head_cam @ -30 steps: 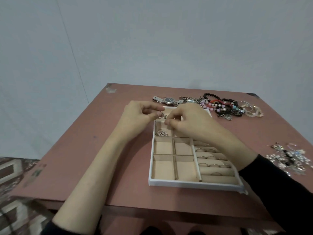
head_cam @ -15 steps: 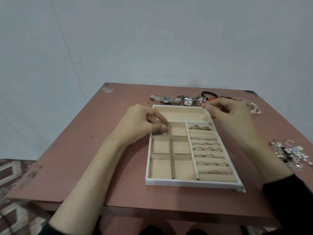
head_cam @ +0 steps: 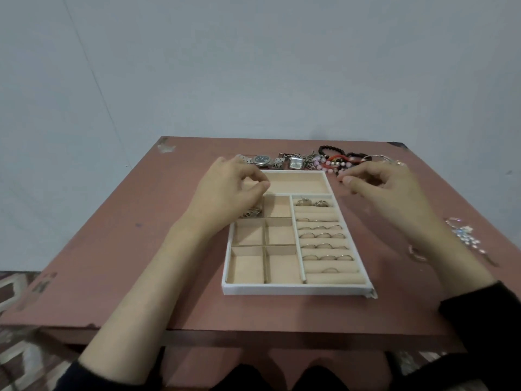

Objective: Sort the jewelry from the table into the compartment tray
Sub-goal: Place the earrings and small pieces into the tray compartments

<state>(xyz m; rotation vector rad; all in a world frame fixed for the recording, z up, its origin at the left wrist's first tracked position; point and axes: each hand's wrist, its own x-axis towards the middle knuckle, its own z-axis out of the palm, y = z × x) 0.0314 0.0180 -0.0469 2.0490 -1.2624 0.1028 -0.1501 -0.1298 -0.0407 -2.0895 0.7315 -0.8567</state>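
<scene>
On the pink counter [head_cam: 112, 263], bracelets [head_cam: 338, 160] are heaped behind the tray [head_cam: 293, 290] for easy reach. The left hand [head_cam: 225, 193] is held slack and empty above it; whether the right hand [head_cam: 386, 187] grips them cannot be told.

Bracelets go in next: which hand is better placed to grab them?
Right. The right hand is beside the beaded bracelets, just past the tray's far right corner. The left hand hovers over the tray's far left compartments, farther from them.

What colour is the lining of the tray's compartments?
Beige lining, inside a white frame; the head view shows it.
</scene>
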